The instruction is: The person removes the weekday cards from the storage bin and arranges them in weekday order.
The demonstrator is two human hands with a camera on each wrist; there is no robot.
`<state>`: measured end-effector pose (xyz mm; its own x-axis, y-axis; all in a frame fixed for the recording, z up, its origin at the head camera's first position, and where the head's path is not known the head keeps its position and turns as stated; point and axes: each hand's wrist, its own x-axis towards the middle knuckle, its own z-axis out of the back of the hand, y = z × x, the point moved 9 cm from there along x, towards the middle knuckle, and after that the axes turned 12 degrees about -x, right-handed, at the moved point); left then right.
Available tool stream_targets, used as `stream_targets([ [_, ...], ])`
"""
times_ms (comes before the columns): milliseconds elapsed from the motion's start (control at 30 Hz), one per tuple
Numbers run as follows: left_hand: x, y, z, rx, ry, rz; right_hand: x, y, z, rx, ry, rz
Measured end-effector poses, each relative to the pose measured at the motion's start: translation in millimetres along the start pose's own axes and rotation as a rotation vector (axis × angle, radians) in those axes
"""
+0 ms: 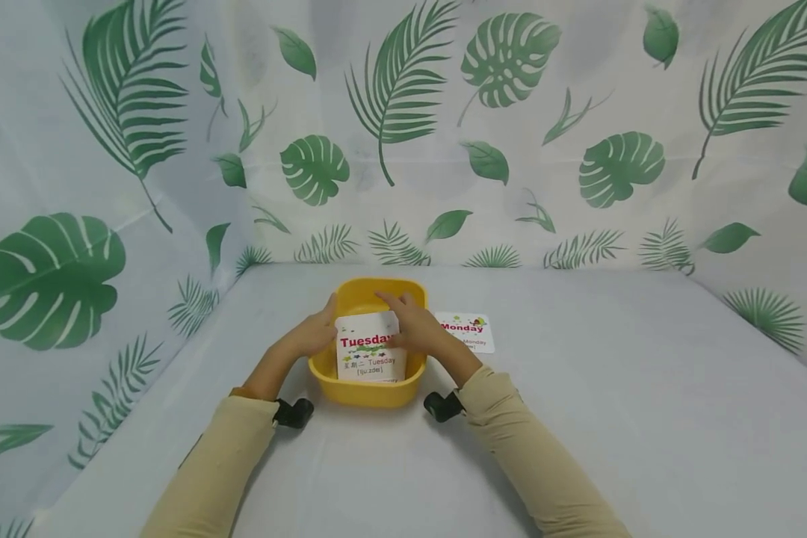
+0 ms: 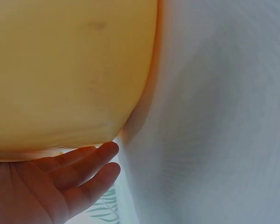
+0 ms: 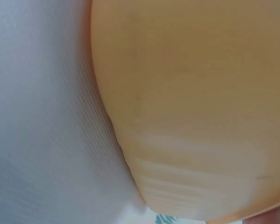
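Note:
A yellow plastic basin (image 1: 370,394) stands on the table with a white "Tuesday" card (image 1: 370,351) leaning inside it. Another card's edge shows beneath that one. My left hand (image 1: 317,331) holds the basin's left rim; in the left wrist view its fingers (image 2: 86,170) lie along the outer wall. Over the right rim reaches my right hand (image 1: 417,325), pinching the "Tuesday" card at its right edge, thumb on the printed face and fingers behind. Just right of the basin, a "Monday" card (image 1: 474,334) lies flat, partly hidden by the right hand.
A white cloth covers the table (image 1: 612,418). Leaf-printed curtains (image 1: 403,202) close off the back and the sides. Dark wrist cameras sit under both wrists, near the basin's front corners.

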<state>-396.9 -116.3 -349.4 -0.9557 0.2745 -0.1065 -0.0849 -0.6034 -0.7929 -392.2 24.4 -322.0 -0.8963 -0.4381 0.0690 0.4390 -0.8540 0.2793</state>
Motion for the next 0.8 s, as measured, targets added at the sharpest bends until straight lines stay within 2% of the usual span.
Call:
stream_targets([
  [167,1.6,0.2,-0.8,0.038,0.005,-0.005,-1,-3,0,0.02,-0.003,0.003],
  [333,3.0,3.1,-1.4,0.028,-0.001,0.017,-2,-3,1,0.043,-0.012,0.019],
  [433,2.9,2.7,-1.8,0.036,-0.007,0.008,-2,-4,1,0.058,-0.021,0.026],
  [600,1.9,0.6,-2.7,0.048,-0.001,-0.013,-5,-5,5,0.111,-0.098,0.038],
  [800,0.9,2.5,-2.8,0.045,0.007,0.009,-11,-8,10,0.178,-0.213,0.038],
])
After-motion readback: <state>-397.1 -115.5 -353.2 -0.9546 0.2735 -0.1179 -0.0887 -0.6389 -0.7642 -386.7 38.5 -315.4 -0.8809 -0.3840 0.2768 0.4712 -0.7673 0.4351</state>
